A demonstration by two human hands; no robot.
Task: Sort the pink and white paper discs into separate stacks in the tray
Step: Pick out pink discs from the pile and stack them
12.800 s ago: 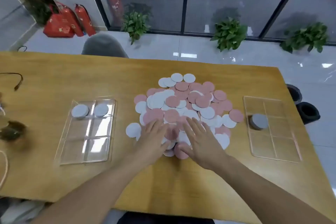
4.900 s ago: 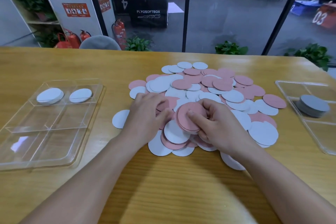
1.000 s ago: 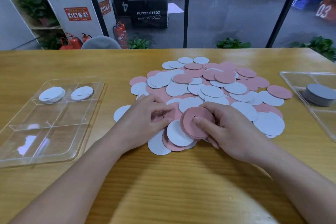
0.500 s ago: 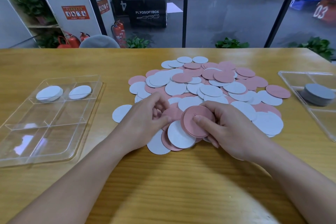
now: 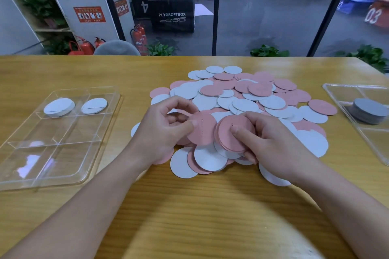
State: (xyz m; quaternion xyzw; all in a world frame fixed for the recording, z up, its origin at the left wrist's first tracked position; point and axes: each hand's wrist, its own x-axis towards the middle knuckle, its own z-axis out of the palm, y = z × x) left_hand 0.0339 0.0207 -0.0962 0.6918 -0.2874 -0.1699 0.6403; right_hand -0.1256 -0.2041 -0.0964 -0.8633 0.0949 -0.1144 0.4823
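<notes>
Pink discs (image 5: 234, 135) are pinched in both hands' fingers (image 5: 240, 132), loose pile (image 5: 252, 99) between clear trays (image 5: 56, 136).

Your left hand (image 5: 166, 130) pinches a single pink disc (image 5: 202, 130) at its edge, lifted over the mixed pile (image 5: 252, 99) on the wooden table (image 5: 210, 206). Your right hand (image 5: 271, 143) grips a small pink stack (image 5: 235, 134), thumb pressed on top. The two touch, overlapping.
</notes>
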